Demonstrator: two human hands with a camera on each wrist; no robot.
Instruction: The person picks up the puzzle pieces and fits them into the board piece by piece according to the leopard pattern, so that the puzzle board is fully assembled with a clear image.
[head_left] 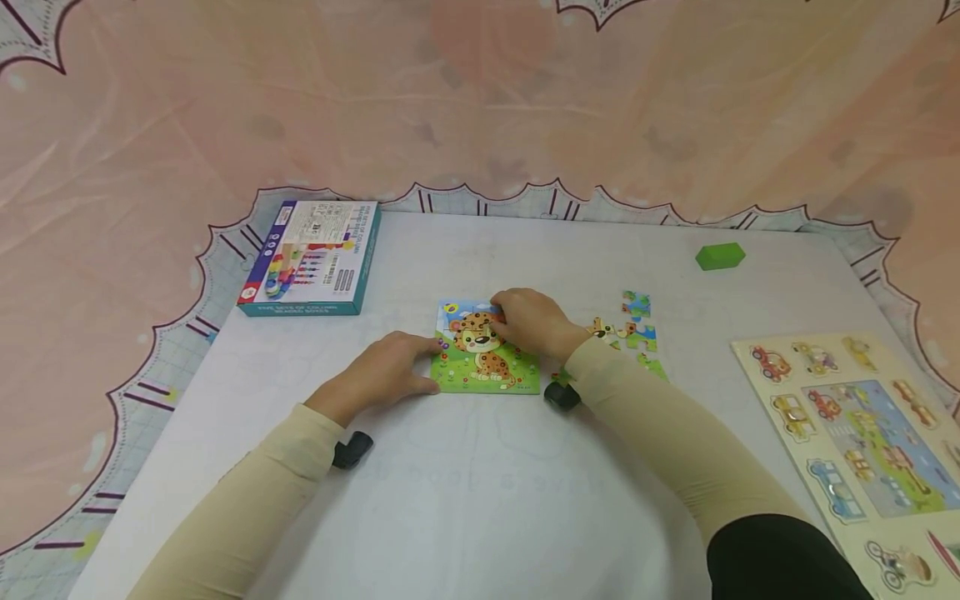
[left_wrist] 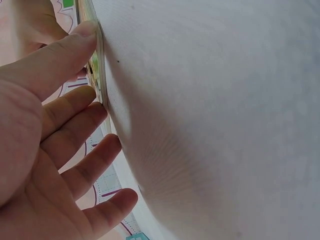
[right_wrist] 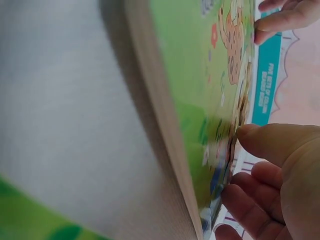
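At the far left of my white table (head_left: 480, 483) lies a flat box (head_left: 318, 254) with teal sides, its top printed with columns of coloured beads. Nearer to me, and further right, is my left hand (head_left: 386, 371), in a beige sleeve. It is loosely open, fingers spread and gently bent; the thumb touches the near left corner of a small puzzle (head_left: 487, 367), and fingertips meet its left edge.

The puzzle lies flat in the middle of the table, showing a spotted leopard cub sitting on green grass under a blue sky. At its upper right is my right hand (head_left: 536, 321), partly open and reaching across from the right side. Its thumb presses on the puzzle's face while the bent fingers touch the far edge, with a gap between thumb and fingertips; the part beneath them is hidden from me.

Just right of that hand are loose puzzle pieces (head_left: 641, 336) in blue, green and yellow, some partly behind my wrist. Further back and right sits a green block (head_left: 721, 256). At the far right, a pale board (head_left: 892, 358) carries vehicle shapes around a street picture.
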